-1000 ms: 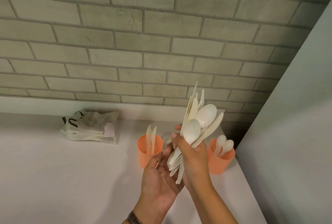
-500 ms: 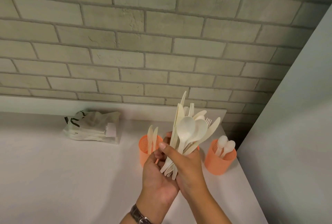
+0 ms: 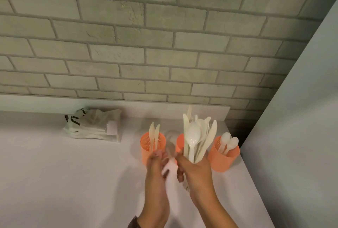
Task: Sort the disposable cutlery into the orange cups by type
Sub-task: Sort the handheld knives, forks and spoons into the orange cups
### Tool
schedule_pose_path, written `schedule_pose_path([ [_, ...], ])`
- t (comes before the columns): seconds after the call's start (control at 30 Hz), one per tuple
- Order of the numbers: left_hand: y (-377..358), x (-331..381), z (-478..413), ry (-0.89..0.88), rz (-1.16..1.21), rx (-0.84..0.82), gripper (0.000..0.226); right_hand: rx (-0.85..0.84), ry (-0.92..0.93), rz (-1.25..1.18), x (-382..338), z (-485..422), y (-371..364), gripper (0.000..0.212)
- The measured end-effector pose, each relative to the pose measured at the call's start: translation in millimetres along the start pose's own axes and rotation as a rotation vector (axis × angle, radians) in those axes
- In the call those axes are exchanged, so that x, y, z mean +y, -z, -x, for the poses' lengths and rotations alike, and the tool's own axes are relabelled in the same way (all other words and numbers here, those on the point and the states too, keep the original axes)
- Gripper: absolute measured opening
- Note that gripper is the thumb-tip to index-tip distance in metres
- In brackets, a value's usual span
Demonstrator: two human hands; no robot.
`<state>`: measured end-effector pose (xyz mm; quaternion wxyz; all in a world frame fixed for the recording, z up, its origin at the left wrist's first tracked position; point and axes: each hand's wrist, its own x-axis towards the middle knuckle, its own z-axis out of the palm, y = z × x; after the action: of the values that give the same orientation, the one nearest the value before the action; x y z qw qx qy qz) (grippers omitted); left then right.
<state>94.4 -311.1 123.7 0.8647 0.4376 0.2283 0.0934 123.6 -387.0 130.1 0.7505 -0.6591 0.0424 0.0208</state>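
My right hand (image 3: pixel 198 175) grips a bundle of white disposable cutlery (image 3: pixel 198 137) upright, with spoons, knives and fork tines fanned above the fist. Just left of it, my left hand (image 3: pixel 157 178) is motion-blurred, its fingers closed around one pale cutlery piece (image 3: pixel 170 168) whose type I cannot tell. Three orange cups stand behind the hands. The left cup (image 3: pixel 146 147) holds two knives (image 3: pixel 154 132). Most of the middle cup (image 3: pixel 179 141) is hidden by the bundle. Two spoons (image 3: pixel 229 141) stand in the right cup (image 3: pixel 224 158).
The cups stand on a white counter (image 3: pixel 73 173) near its right end. A plastic packet of more cutlery (image 3: pixel 93 126) lies at the back left. A brick wall (image 3: pixel 146 45) rises behind, and a plain panel (image 3: pixel 301 136) closes off the right side.
Both hands and the bundle have come lower, in front of the cups. My left hand has drawn away from the bundle's base with one piece and is blurred by movement.
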Motion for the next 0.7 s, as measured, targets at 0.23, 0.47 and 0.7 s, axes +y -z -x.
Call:
schedule_pose_path([
  [0.23, 2, -11, -7, -0.363, -0.839, -0.257, 0.022, 0.127, -0.14, 0.137, 34, 12, 27, 0.017],
  [0.47, -14, -14, -16, -0.096, -0.714, -0.382, 0.015, -0.046, -0.107, 0.254, 24, 20, 46, 0.035],
  [0.7, -26, -16, -17, 0.26, -0.452, -0.548, 0.007, -0.135, -0.208, -0.04, 10, 26, 81, 0.037],
])
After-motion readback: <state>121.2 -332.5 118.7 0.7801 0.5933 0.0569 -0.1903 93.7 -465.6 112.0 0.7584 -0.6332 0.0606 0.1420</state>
